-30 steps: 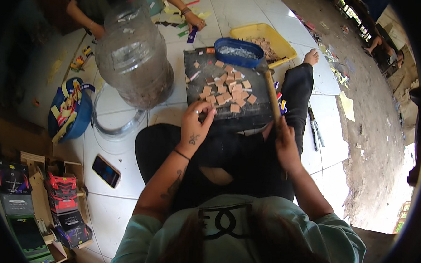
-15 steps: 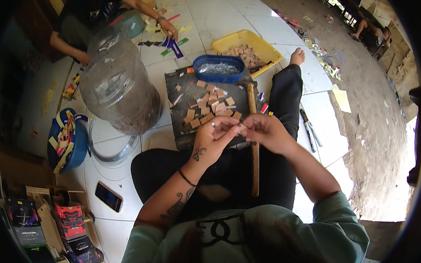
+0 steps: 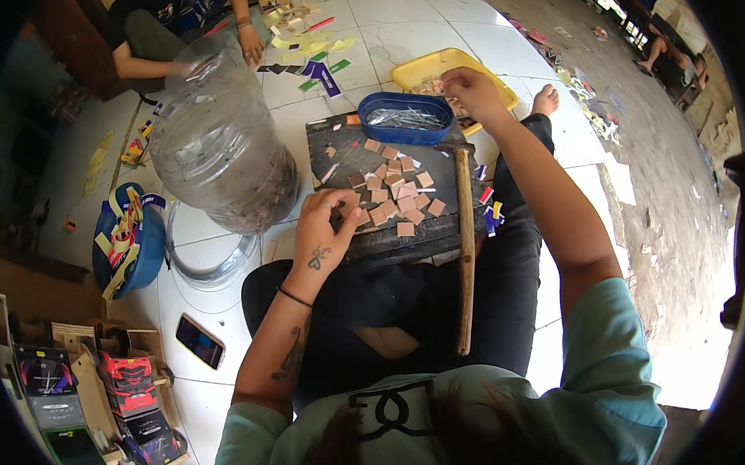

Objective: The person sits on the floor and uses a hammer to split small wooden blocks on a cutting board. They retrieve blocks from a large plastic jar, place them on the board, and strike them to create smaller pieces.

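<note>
My left hand (image 3: pixel 322 230) is at the near left edge of a dark board (image 3: pixel 426 248), fingers curled and the thumb apart, its fingertips beside small wooden squares (image 3: pixel 405 229). Whether a square touches them is hard to see. My right hand (image 3: pixel 476 96) reaches over a yellow tub (image 3: pixel 508 95) of small wooden pieces, its fingers drawn together; what they hold, if anything, is hidden. A blue oval container (image 3: pixel 404 137) of thin metal pieces rests at the board's far edge. A hammer (image 3: pixel 466 271) with a wooden handle lies along the board's right side.
Left of the board stands a large clear plastic jug (image 3: pixel 226 141) beside a coil of wire (image 3: pixel 211 266). A blue tub of scraps (image 3: pixel 140 254), a phone (image 3: pixel 200 341) and wooden toy vehicles (image 3: pixel 128 388) are further left. Another person (image 3: pixel 177 20) sits at the far left.
My hands were together over the near board edge, pinching a small piece. They have parted: the right went forward to the yellow tub, the left moved left to the squares.
</note>
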`<state>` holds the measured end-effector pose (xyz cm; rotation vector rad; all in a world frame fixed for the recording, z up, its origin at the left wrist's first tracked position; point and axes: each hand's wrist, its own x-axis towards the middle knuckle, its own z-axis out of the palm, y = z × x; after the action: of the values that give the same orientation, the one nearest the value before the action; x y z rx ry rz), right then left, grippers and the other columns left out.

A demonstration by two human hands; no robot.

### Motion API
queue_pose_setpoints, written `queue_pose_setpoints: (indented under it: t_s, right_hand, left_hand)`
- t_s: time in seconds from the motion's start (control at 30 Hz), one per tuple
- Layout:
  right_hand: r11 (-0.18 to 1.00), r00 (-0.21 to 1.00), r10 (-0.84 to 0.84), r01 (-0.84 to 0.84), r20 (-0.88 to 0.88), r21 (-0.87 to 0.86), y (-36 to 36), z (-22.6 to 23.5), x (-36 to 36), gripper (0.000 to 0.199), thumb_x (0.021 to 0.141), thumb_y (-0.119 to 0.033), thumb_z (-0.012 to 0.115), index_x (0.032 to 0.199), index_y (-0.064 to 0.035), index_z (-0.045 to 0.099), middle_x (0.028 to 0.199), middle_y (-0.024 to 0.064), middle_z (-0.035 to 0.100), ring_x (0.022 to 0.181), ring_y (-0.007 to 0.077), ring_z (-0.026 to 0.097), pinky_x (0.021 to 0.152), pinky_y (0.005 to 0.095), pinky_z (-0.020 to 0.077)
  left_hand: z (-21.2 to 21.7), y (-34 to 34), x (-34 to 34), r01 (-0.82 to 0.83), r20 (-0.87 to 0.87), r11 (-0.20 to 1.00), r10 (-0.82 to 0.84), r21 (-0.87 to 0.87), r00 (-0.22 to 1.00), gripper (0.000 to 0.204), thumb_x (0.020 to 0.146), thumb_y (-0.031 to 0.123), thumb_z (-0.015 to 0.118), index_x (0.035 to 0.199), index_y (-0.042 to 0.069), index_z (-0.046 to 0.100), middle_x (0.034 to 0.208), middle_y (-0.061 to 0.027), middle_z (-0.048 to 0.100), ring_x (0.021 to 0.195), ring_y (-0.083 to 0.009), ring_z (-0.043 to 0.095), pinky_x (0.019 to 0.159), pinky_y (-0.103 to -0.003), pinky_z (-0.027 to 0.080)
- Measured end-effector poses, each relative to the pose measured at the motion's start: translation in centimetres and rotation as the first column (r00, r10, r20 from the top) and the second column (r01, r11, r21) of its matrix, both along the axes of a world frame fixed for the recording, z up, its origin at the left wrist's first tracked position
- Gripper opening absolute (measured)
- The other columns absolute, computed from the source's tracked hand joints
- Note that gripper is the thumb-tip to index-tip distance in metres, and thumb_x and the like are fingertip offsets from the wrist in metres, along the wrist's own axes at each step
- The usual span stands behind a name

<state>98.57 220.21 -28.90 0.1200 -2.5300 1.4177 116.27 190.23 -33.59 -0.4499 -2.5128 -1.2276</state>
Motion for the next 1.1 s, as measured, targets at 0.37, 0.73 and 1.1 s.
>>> queue_pose_setpoints:
  t_s: [0.37, 0.73, 1.1]
  right_hand:
    - [0.42, 0.949, 0.035, -0.298, 0.313, 0.857, -9.4, 1.4, -2.5, 0.029, 0.067, -0.016, 0.072, 0.091, 0.0007, 0.073, 0.099, 0.0228, 0.07, 0.097, 0.0333, 0.069, 0.084, 0.0395, 0.0554]
    - [0.411, 0.955, 0.118, -0.298, 0.274, 0.862, -8.8, -0.7, -3.3, 0.02, 0.072, -0.009, 0.068, 0.088, 0.0001, 0.074, 0.098, 0.0216, 0.07, 0.096, 0.033, 0.069, 0.083, 0.0401, 0.0552]
    - [0.959, 0.966, 0.248, -0.255, 0.074, 0.124, -6.5, -0.6, -0.5, 0.013, 0.08, -0.011, 0.071, 0.086, -0.0002, 0.074, 0.074, 0.0092, 0.071, 0.059, 0.0131, 0.064, 0.059, 0.027, 0.0512]
  left_hand:
    - [-1.5, 1.3, -0.5, -0.156, -0.167, 0.945, 0.111, -0.287, 0.98, 0.03, 0.076, 0.019, 0.074, 0.102, 0.004, 0.069, 0.102, -0.011, 0.06, 0.098, -0.0317, 0.054, 0.084, -0.042, 0.042]
    - [-2.4, 0.3, -0.2, -0.156, -0.155, 0.971, 0.129, -0.181, 0.979, 0.03, 0.081, 0.02, 0.069, 0.107, 0.004, 0.067, 0.104, -0.008, 0.058, 0.1, -0.0278, 0.052, 0.084, -0.041, 0.04]
    - [-2.3, -0.1, 0.5, -0.163, -0.171, 0.962, 0.126, -0.219, 0.977, 0.04, 0.082, 0.023, 0.07, 0.115, 0.001, 0.065, 0.104, -0.0079, 0.057, 0.099, -0.0274, 0.051, 0.084, -0.039, 0.039]
